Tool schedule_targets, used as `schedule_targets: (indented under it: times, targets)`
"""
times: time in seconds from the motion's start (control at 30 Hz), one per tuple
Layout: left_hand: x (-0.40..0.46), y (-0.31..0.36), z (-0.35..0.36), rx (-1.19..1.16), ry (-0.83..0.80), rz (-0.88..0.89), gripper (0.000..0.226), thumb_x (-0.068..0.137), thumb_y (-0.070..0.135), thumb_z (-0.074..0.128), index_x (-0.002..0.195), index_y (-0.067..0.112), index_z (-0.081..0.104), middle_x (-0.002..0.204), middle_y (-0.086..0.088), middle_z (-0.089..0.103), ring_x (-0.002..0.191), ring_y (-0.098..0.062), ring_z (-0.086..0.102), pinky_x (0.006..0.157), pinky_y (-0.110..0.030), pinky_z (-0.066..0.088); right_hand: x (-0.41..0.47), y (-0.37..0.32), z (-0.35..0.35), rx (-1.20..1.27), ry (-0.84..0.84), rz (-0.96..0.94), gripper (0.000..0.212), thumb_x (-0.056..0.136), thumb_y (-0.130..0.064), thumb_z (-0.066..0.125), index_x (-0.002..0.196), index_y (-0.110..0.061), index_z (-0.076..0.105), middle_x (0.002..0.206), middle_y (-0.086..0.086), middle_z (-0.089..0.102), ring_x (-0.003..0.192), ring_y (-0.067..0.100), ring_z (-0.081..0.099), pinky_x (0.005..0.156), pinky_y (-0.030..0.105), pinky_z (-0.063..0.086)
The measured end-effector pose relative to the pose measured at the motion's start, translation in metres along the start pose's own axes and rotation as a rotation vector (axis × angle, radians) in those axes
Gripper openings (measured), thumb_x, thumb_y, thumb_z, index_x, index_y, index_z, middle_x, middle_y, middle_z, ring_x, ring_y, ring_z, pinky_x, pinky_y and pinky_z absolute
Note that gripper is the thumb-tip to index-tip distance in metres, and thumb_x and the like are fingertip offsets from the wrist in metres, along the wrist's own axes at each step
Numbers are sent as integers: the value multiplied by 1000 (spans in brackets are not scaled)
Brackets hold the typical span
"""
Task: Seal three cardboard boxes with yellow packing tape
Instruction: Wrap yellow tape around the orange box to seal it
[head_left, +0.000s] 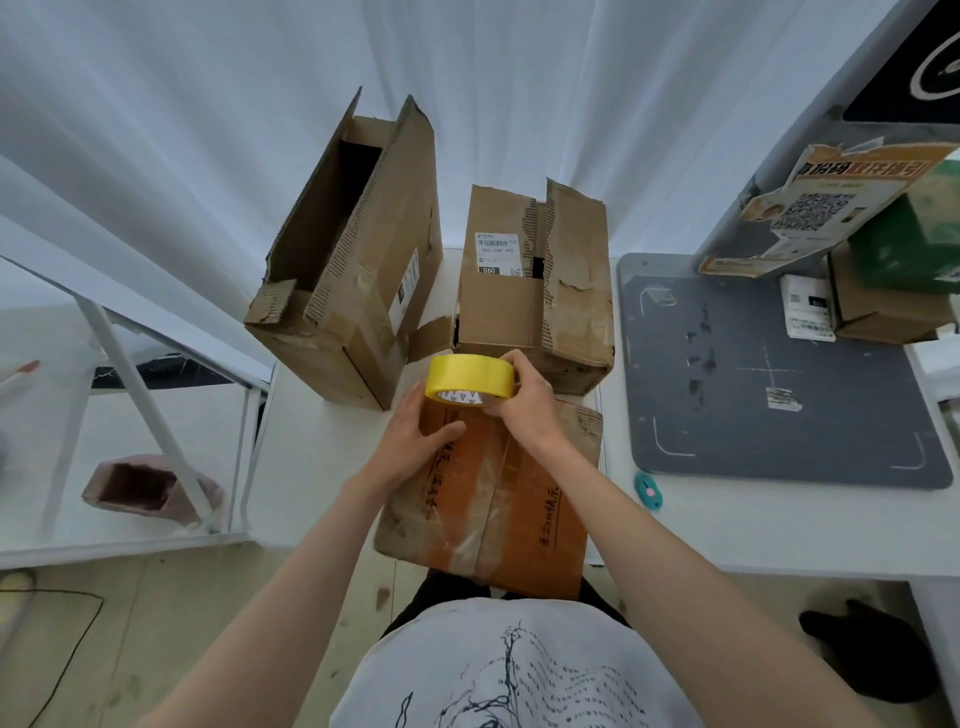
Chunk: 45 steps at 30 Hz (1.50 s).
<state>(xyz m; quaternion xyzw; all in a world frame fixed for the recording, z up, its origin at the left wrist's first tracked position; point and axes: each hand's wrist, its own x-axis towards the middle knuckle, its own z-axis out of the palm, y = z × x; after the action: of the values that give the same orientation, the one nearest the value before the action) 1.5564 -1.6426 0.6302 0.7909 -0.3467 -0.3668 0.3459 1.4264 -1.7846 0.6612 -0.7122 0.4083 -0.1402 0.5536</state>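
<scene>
tape roll: yellow tape roll (470, 380) is up off the box, held over the far edge of the near box, tilted so its core w/ printed marks faces you
right hand: your right hand (524, 402) wraps the roll's right side, fingers curled over the top rim, thumb below near the core; firm grip on it
left hand: your left hand (423, 434) sits below-left of the roll, fingers bent toward its lower edge, thumb lying flat on the near box top; can't tell if fingertips actually pinch a tape end, they're hidden behind the roll
near box: near box (493, 499) lies flat at the table's near edge, right in front of you, flaps closed, centre seam visible, orange printed top w/ old clear tape patches
far left box: far left box (358, 260) stands tall, top flaps open, dark inside, torn edges; label on its right side
far right box: far right box (535, 291) just right of it, flaps partly down, ragged, white barcode label on the left flap; apart from the tall one by a narrow gap
table: white table (727, 530) carries all three boxes
mat: grey cutting mat (779, 395) to the right, well apart from the near box
cutter: small teal cutter (648, 489) just near the mat's near-left corner, btwn mat and near box
far right clutter: orange leaflet w/ QR code (810, 208), small brown box and green item behind it
</scene>
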Motion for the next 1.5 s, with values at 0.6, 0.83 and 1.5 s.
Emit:
schedule_targets:
  times: [0.6,0.83,1.5]
  targets:
    - [16,-25,17,-30,-83,-36,94,95,34,69,161,40,2,164,-1,22,148,-21,27,122,-47,27,-5,23,-68,-461,433,-123,47,69,10,63,110,-13,65,107,1,53,103,15,35,82,32,39]
    - [14,-26,20,-29,-68,-24,92,97,35,67,162,38,1,165,-1,19,150,-20,22,122,-44,23,-32,51,-80,-323,354,-167,42,87,5,58,118,-22,52,111,-3,52,103,17,51,76,29,48]
    - [-2,-3,59,814,17,259,74,102,61,9,162,20,-8,169,0,-14,154,-13,-19,127,-37,-9,-40,57,-79,-200,302,-179,62,75,5,76,126,-18,50,124,3,49,114,13,47,82,17,40]
